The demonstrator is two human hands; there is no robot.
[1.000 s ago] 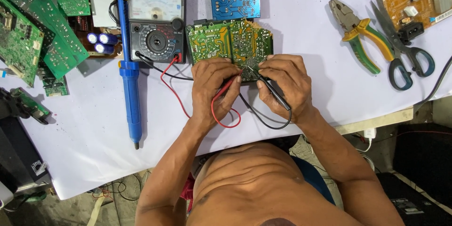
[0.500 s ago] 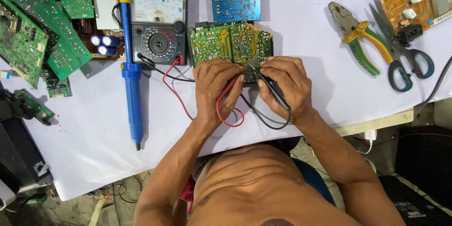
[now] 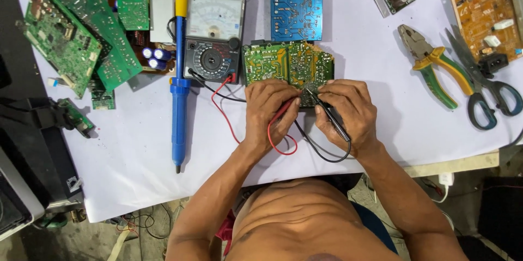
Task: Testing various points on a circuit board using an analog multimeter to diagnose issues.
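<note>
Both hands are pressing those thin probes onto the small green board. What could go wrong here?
The black probe in the right hand and the red probe in the left hand meet close together on the green circuit board; a slip might bridge neighbouring solder points. The looped red lead could also snag and tug the multimeter.

Your white table (image 3: 381, 130) carries circuit boards (image 3: 81, 43), a multimeter (image 3: 213, 37) and a blue soldering iron (image 3: 178, 87). Pliers (image 3: 436, 68) and scissors (image 3: 485, 89) lie to your right.
</note>
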